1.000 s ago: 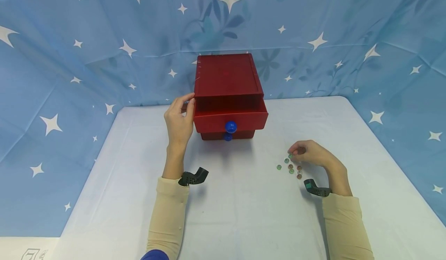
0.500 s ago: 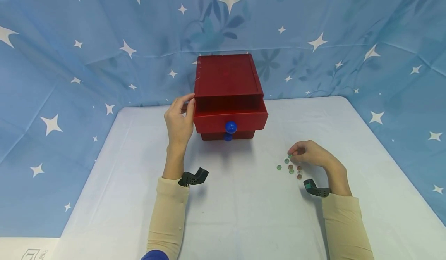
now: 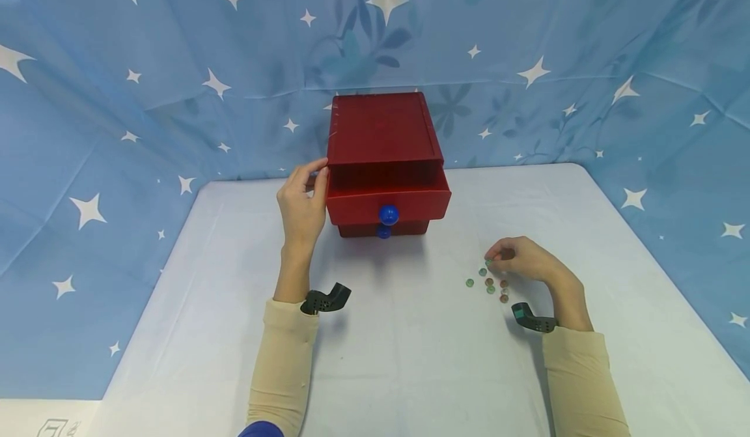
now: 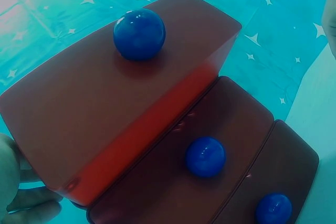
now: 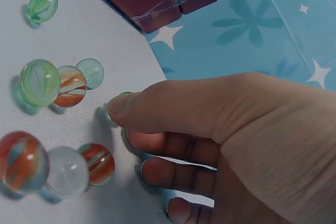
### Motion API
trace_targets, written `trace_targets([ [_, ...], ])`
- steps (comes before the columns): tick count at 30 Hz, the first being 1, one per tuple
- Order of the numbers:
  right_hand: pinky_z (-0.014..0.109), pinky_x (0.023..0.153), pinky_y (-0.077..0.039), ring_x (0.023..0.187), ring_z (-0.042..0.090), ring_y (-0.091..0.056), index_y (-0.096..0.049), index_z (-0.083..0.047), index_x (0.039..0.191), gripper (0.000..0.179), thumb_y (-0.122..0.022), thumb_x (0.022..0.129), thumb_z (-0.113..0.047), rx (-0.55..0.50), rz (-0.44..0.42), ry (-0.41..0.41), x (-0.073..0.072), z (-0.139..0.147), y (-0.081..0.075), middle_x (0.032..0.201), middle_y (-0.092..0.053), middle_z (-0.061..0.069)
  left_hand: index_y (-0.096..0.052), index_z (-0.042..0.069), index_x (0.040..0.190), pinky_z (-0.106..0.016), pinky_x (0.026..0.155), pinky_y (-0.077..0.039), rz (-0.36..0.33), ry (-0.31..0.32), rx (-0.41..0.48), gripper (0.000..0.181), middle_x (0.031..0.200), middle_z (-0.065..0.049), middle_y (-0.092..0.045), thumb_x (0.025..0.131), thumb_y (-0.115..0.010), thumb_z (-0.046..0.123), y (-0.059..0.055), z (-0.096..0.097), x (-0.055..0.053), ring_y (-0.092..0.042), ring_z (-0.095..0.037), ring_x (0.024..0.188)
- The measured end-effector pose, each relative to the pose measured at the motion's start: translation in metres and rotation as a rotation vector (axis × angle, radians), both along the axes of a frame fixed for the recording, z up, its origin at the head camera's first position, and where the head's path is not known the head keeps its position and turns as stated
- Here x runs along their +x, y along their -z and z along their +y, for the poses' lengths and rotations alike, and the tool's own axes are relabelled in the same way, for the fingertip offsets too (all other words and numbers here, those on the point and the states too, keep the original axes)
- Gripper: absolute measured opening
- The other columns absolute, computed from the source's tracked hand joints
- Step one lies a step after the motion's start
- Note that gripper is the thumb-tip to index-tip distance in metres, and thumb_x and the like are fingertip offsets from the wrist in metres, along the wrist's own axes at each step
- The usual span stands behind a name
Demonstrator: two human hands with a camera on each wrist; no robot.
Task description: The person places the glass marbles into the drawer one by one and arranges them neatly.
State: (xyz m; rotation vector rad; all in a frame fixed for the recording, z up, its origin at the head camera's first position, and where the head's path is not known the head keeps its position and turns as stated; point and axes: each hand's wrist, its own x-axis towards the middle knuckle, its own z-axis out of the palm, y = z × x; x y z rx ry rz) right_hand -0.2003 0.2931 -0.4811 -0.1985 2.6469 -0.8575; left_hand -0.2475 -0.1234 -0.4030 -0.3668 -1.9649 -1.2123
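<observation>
A red drawer unit [image 3: 379, 127] with blue knobs stands at the back, its top drawer [image 3: 363, 209] pulled out. My left hand [image 3: 301, 206] rests on the unit's left side, fingertips at the front corner by the drawer. In the left wrist view, the fingers [image 4: 34, 198] reach past the drawer's end. My right hand [image 3: 521, 259] pinches a green marble [image 3: 489, 263] between thumb and forefinger, close over the table. The thumb [image 5: 173, 106] covers most of that marble in the right wrist view. Several loose marbles lie beside it, among them a green-swirled one [image 5: 39, 82] and an orange-swirled one [image 5: 98, 163].
A white cloth covers the table [image 3: 387, 359]. Behind and around it hangs a blue curtain [image 3: 234, 53] with white stars. Two lower drawers below the open one are closed, each with a blue knob [image 4: 206, 157]. One green marble [image 3: 470, 282] lies apart at the group's left.
</observation>
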Motion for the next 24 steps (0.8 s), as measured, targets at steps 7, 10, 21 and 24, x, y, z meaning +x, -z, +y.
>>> trace_targets([
  [7,0.031,0.08,-0.048,0.09,0.019,-0.058,-0.071,-0.006,0.11,0.025,-0.07,0.09,-0.02,-0.013,0.013,-0.003,-0.0003,0.001,0.001,0.098,-0.068,0.006,-0.072,0.0,0.115,-0.038,0.081,-0.062,0.008,-0.001,0.003,0.024,0.107,-0.016,-0.074,0.1,-0.061,0.015,0.0011,-0.0001,0.0006,-0.072,-0.027,0.084],
  [10,0.031,0.078,-0.047,0.089,0.02,-0.057,-0.07,-0.006,0.109,0.024,-0.07,0.089,-0.019,-0.014,0.028,0.002,-0.0005,0.0012,0.001,0.096,-0.067,0.006,-0.072,0.001,0.115,-0.038,0.081,-0.062,0.009,-0.002,0.002,0.023,0.106,-0.016,-0.074,0.1,-0.061,0.014,0.0012,-0.0001,0.0006,-0.072,-0.026,0.084],
  [21,0.032,0.079,-0.049,0.092,0.021,-0.059,-0.069,-0.006,0.108,0.022,-0.07,0.09,-0.019,-0.032,0.08,0.043,-0.0002,-0.0006,-0.0028,0.099,-0.068,0.008,-0.073,0.001,0.114,-0.037,0.08,-0.062,0.016,-0.005,-0.002,0.023,0.104,-0.016,-0.074,0.1,-0.061,0.015,0.0019,0.0004,-0.0001,-0.072,-0.026,0.082],
  [24,0.032,0.079,-0.049,0.091,0.021,-0.059,-0.069,-0.006,0.107,0.021,-0.069,0.09,-0.018,-0.044,0.095,0.044,0.0003,0.0,-0.0033,0.098,-0.068,0.008,-0.073,0.001,0.115,-0.037,0.08,-0.062,0.015,-0.006,-0.001,0.023,0.105,-0.016,-0.074,0.1,-0.061,0.015,0.002,0.0008,-0.0001,-0.072,-0.026,0.082],
])
